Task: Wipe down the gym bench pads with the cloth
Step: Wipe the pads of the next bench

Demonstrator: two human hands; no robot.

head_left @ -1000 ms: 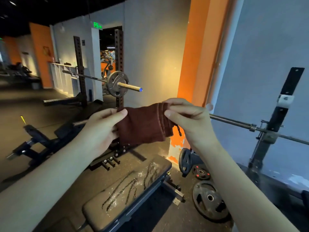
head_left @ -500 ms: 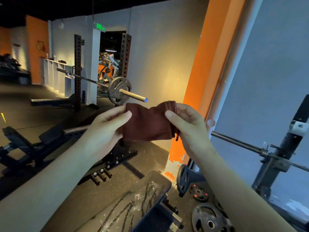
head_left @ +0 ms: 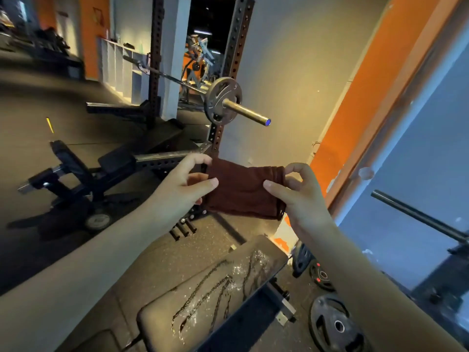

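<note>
Pinching cloth with left hand and right hand, bench pad below, plates beside.

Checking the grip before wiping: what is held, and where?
The brown cloth, pinched at opposite edges: left hand at its left edge, right hand at its right.

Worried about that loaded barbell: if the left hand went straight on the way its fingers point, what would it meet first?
The brown cloth the left hand pinches, then probably the right hand gripping the other edge. The barbell sits higher, seemingly off that line, though depth is unclear.
</note>
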